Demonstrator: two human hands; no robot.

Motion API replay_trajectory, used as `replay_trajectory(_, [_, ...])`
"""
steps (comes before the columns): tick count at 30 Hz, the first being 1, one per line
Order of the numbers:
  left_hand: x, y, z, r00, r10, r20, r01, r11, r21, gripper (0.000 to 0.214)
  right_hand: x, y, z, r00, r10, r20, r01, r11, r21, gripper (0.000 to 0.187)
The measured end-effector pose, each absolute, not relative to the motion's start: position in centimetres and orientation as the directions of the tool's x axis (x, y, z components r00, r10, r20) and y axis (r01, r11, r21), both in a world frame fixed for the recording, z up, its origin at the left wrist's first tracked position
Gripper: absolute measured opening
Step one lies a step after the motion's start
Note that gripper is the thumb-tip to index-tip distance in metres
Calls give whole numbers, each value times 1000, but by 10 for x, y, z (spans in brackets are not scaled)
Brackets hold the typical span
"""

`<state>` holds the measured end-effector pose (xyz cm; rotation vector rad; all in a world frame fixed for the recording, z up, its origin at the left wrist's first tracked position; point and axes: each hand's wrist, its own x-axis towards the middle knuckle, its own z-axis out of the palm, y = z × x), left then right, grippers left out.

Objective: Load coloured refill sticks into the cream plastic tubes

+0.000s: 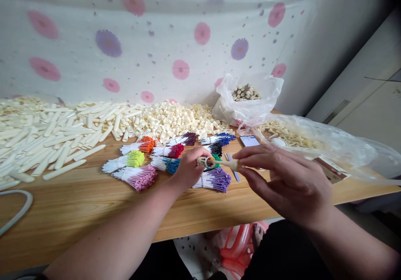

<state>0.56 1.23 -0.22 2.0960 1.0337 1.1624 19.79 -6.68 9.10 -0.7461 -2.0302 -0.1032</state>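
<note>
Closed around a cream pen barrel, my left hand holds it over the bundles with its open round end facing right. Some slots or dark marks show around that end. My right hand pinches a small cream tapered stick between thumb and fingers. Its thin tip reaches the barrel's opening; how far it goes in I cannot tell. Beneath my hands lie banded bundles of thin white pen refills with coloured ends, among them purple, blue-teal, green and pink.
Long cream barrels and short slotted sleeves are heaped along the back. A white plastic bag holds assembled-looking pieces. Tapered sticks lie by clear plastic. A phone, blue strip and small box are nearby.
</note>
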Motion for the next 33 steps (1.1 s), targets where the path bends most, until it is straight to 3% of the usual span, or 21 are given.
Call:
replay_trajectory(15, [7, 9, -4, 437, 749, 499, 404, -659, 634, 16, 185, -54, 63, -477, 464, 747, 537, 826, -170, 10])
replay_trajectory(24, [8, 1, -2, 388, 867, 312, 696, -498, 517, 10, 191, -42, 56, -432, 598, 675, 473, 787, -395, 9])
replay_trajectory(26, [11, -1, -1, 387, 875, 291, 657, -483, 579, 14, 194, -35, 52, -401, 628, 667, 450, 769, -453, 9])
replay_trajectory(29, [17, -5, 2, 428, 873, 235, 453, -432, 780, 22, 199, -22, 48, -214, 744, 633, 427, 655, -624, 10])
replay_trajectory(31, [20, -9, 3, 472, 857, 209, 289, -374, 881, 29, 201, -16, 46, -99, 844, 527, 327, 528, -784, 13])
replay_trajectory(33, [21, -11, 3, 508, 840, 190, 162, -310, 937, 34, 201, -13, 44, -110, 912, 395, 154, 408, -900, 14])
